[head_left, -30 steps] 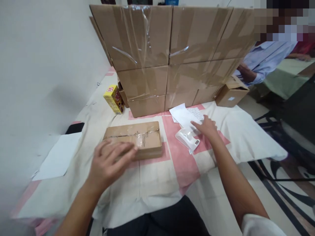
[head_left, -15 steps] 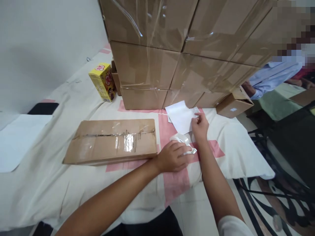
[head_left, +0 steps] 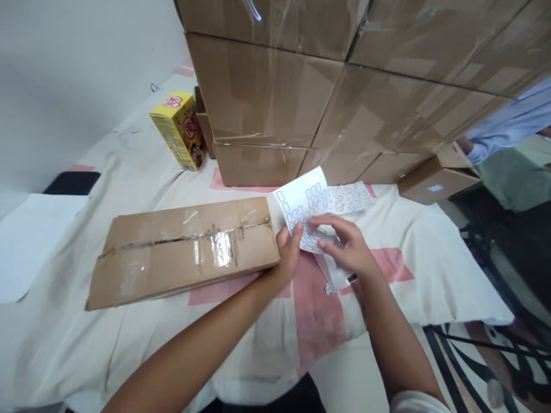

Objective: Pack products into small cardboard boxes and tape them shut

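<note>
My left hand [head_left: 289, 252] pinches the lower left edge of a curled white sticker sheet [head_left: 299, 195] printed with rows of small outlined shapes. Over the sheet's right side is my right hand [head_left: 350, 244], thumb and forefinger apart, fingertips at its surface; whether they touch it I cannot tell. Behind that hand a second printed sheet [head_left: 350, 196] lies on the cloth. A white object [head_left: 338, 274], partly hidden, rests below the hands. The taped cardboard box [head_left: 185, 246] lies flat just left of my left hand.
Stacked taped cartons [head_left: 275, 92] rise behind the hands. A yellow printed box [head_left: 178, 129] stands at their left. A small open carton [head_left: 437, 178] is at the right, near another person's blue sleeve [head_left: 512, 123]. Pale cloth [head_left: 241, 344] covers the table.
My left hand has let go of the white object and now grips the sticker sheet. The sheet has been lifted and turned printed side up. My right hand's fingers have spread.
</note>
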